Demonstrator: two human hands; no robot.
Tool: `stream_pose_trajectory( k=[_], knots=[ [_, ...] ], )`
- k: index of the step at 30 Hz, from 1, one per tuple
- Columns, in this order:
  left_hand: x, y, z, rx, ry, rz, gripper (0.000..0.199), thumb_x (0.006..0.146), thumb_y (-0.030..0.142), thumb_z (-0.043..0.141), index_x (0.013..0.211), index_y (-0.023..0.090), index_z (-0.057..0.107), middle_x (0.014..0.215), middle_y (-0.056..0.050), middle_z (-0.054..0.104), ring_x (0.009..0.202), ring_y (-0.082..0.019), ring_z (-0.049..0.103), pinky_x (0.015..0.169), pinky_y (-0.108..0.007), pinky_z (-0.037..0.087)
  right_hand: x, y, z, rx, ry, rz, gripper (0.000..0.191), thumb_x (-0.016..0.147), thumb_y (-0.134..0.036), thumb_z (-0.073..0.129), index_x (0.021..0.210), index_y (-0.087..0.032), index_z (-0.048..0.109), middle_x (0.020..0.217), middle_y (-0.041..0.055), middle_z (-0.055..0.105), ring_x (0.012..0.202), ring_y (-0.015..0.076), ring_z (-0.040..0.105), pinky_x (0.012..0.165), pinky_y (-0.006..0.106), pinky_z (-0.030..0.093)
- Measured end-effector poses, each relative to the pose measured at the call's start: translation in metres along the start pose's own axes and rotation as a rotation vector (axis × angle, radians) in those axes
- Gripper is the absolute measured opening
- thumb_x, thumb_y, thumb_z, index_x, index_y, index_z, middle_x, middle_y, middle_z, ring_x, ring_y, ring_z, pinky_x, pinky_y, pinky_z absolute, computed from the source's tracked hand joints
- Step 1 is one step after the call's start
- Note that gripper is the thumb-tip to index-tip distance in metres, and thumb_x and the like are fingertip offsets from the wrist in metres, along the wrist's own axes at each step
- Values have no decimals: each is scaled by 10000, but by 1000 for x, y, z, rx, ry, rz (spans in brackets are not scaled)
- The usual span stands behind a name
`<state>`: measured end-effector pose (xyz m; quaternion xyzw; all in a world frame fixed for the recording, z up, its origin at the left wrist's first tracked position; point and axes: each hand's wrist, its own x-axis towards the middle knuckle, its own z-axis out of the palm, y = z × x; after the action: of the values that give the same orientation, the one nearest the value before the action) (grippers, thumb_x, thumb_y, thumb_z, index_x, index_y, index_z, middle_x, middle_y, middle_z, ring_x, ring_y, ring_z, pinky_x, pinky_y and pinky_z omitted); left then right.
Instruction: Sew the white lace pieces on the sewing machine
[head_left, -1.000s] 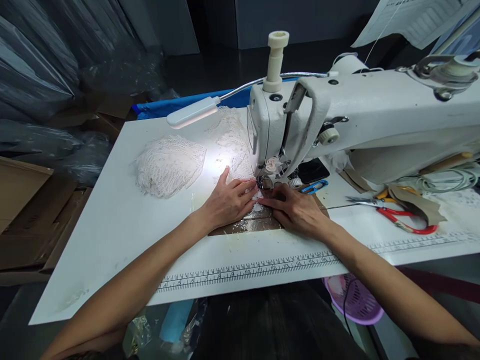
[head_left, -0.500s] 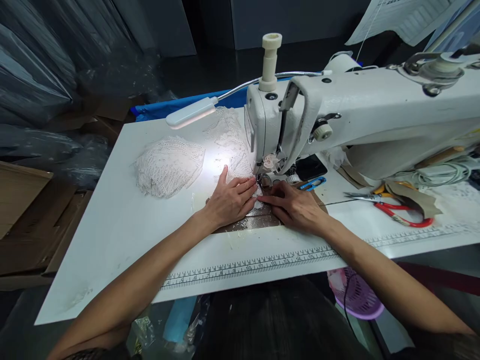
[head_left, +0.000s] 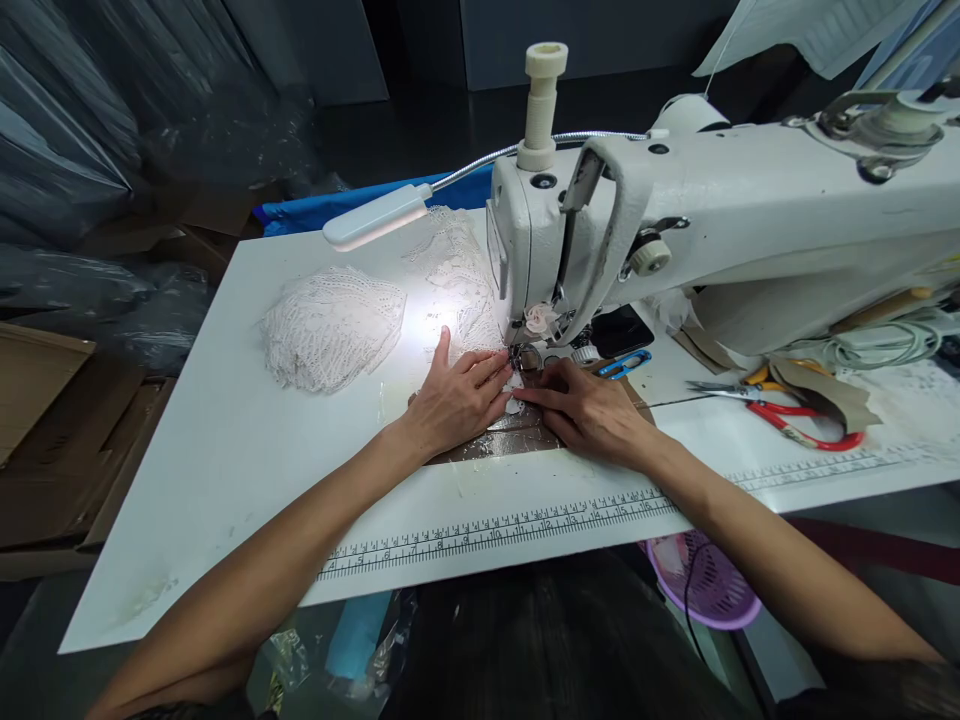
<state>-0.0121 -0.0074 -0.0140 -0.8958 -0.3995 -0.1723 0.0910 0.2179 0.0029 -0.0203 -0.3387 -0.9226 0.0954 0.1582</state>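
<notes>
Landmark: the presser foot (head_left: pixel 526 358) of the sewing machine (head_left: pixel 675 230).
Your left hand (head_left: pixel 457 398): flat, fingers spread, pressing the white lace piece (head_left: pixel 480 330) just left of the presser foot.
Your right hand (head_left: pixel 592 410): flat, fingers together, tips pinning the lace edge just in front of the foot.
Lace heap (head_left: pixel 330 325): well left of the foot.
Red scissors (head_left: pixel 795 425): well right.

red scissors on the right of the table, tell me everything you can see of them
The red scissors lie flat on the white table, right of the sewing machine's needle end and in front of its long arm. Their thin metal blades are closed and point left toward the hands; the red loop handles point right. A tan strip of material overlaps the handle end, with something yellow just behind. Neither hand touches them.
</notes>
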Motion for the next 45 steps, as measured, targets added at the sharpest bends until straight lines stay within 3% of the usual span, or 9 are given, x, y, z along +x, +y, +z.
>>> stream_pose_trajectory(
  k=[7, 21, 29, 35, 38, 41, 45],
  knots=[
    [-2, 3, 4, 14, 56, 54, 206, 950, 207, 474, 1048, 170, 652, 1090, -60, 690, 915, -172, 650, 1116, -601, 310, -1, 1, 2, -29, 24, -15, 395, 917, -251, 462, 1281, -298, 606, 1105, 107, 534, 891, 206, 543, 705, 330, 471],
    [1, -2, -1, -86, 1, -3, 218, 961, 236, 465, 1082, 200, 643, 1154, -63, 664, 954, -185, 657, 1090, -639, 302, 1, -3, 2, -51, -29, 50, 402, 925, -251, 472, 1305, -321, 581, 1142, 110, 512, 908, 210, 540, 709, 317, 451],
    [5, 1, 1, -35, 6, -80, 222, 966, 241, 468, 1087, 168, 639, 1140, -77, 659, 965, -197, 645, 1056, -559, 368, 7, -12, -4, -191, -119, 138, 441, 985, -331, 351, 1413, -311, 455, 1169, 135, 511, 822, 214, 557, 604, 293, 408],
    [7, 5, 7, -6, 30, -136, 223, 967, 265, 476, 1076, 161, 640, 1101, -75, 665, 899, -187, 633, 976, -456, 431, 10, -14, -5, -193, -126, 173, 442, 976, -324, 345, 1400, -309, 470, 1168, 132, 524, 721, 192, 556, 539, 285, 379],
    [7, 7, 10, 6, 56, -139, 209, 961, 245, 482, 1072, 147, 630, 1086, -86, 667, 876, -191, 622, 889, -416, 456, 7, -6, -4, -96, -53, 176, 423, 964, -325, 377, 1360, -288, 519, 1125, 122, 544, 695, 180, 552, 534, 285, 394],
    [7, 3, 7, 4, 96, -126, 196, 949, 240, 503, 1073, 135, 613, 1069, -110, 665, 887, -213, 613, 802, -407, 457, 3, 6, -4, 128, 140, 178, 359, 944, -260, 403, 1222, -230, 629, 1038, 99, 574, 777, 186, 575, 635, 303, 464],
    [7, -13, -5, -99, 148, 8, 132, 924, 164, 520, 1012, 133, 613, 1013, -104, 675, 869, -194, 615, 750, -367, 473, 1, 17, -5, 279, 337, 205, 291, 894, -183, 445, 1041, -190, 696, 931, 75, 583, 846, 195, 590, 738, 317, 493]
  ],
)
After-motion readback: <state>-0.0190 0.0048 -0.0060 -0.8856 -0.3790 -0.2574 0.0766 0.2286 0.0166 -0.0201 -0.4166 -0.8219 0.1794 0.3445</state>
